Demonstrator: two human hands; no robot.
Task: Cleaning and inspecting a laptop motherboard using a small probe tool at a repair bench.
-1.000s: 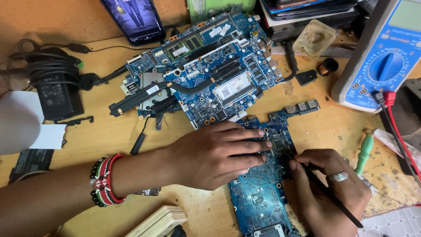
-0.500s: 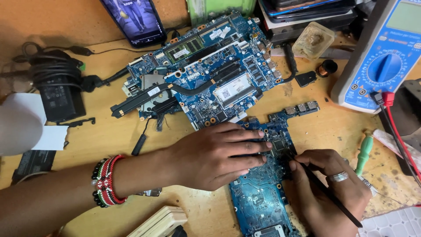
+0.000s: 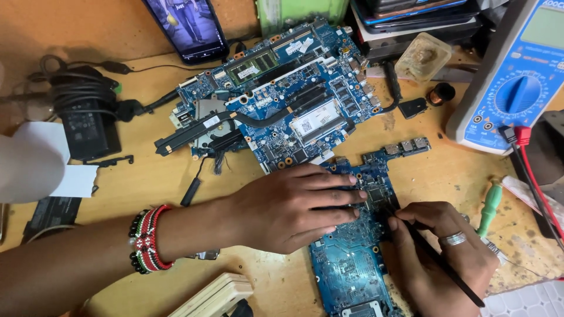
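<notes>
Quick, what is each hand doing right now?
Left hand: open, lying flat on the blue circuit board.
Right hand: closed around a thin black tool, tip on the board.

Phone (image 3: 187, 26), top centre-left of counter: lit screen, dark frame. Multimeter (image 3: 517, 82), top right: blue body, pale grey-green display. Upper circuit board (image 3: 276, 100): white rectangular label at centre, green-labelled memory strip above.

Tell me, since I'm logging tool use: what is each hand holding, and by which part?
The right hand pinches a thin black tool near its tip end. The left hand holds nothing; it lies flat on the lower blue circuit board.
</notes>
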